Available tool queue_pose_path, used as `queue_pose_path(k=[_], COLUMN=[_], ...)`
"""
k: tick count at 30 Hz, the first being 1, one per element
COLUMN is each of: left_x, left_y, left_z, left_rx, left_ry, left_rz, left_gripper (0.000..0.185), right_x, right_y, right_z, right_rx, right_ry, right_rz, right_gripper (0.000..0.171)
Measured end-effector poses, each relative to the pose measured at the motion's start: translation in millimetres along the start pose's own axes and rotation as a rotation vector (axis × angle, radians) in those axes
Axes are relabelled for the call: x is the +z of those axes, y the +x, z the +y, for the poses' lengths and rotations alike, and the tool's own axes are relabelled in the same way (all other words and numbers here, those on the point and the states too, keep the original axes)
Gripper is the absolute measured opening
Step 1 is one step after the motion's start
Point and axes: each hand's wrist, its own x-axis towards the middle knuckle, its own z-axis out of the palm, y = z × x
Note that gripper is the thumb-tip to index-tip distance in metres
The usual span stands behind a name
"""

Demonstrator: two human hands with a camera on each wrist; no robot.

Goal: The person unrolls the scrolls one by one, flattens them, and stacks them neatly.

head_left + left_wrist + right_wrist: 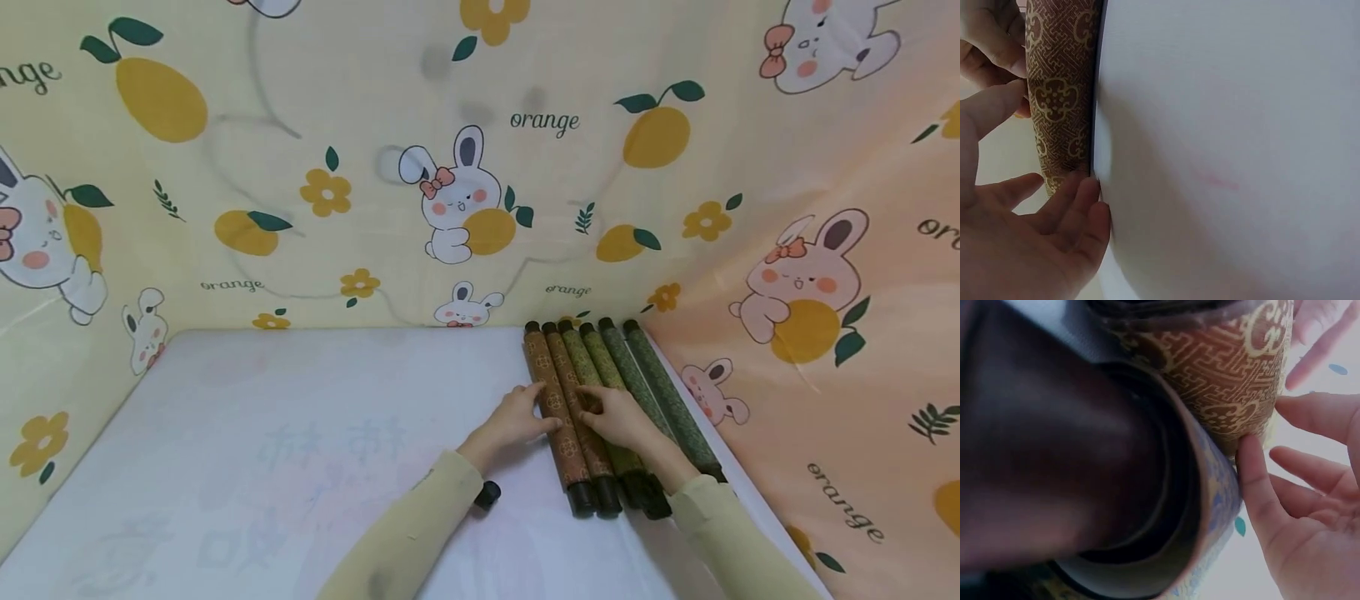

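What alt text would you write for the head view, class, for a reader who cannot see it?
Two hands in beige sleeves rest on six patterned brocade-covered scroll tubes, brown to green, lying side by side on a white tabletop. The left hand touches the leftmost brown tube; the right hand lies across the middle ones.

Both hands reach forward side by side, fingers extended.

The left hand [517, 421] lies palm down with straight, relaxed fingers pointing up and to the right, its fingertips [1088, 194] pressed flat against what is beside them. The right hand [618, 417] sits just to the right of it, fingers spread and lightly bent, their tips [1250, 456] touching. Both forearms wear pale yellow sleeves [408, 533] and angle inward from the lower edge, the wrists close together.
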Motion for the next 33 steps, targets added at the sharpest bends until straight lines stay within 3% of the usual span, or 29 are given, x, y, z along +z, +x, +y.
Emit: queue_pose_path(k=[5,15,22,28,33], left_x=[3.9,8.9,8.7,7.4,3.7], left_y=[1.6,1.1,1.9,1.2,-2.3], left_z=[1.1,-0.7,-2.9,-4.0,-3.4], left_rx=[-0.004,-0.020,-0.013,-0.016,-0.026], left_ry=[0.033,0.017,-0.083,-0.135,-0.174], left_rz=[-0.007,-0.019,-0.003,0.009,0.010], left_gripper=[0.077,0.081,0.083,0.084,0.080], right_x=[-0.2,6.2,7.0,9.6,13.1], right_y=[-1.3,-7.8,-7.7,-8.8,-10.5], right_z=[3.5,4.2,-3.7,-4.5,-4.0], right_rx=[0.005,-0.080,-0.060,0.030,0.044], right_ry=[0.047,0.008,-0.024,0.137,0.247], right_rz=[-0.035,0.035,0.004,-0.048,-0.039], right_gripper=[0.050,0.049,0.055,0.062,0.064])
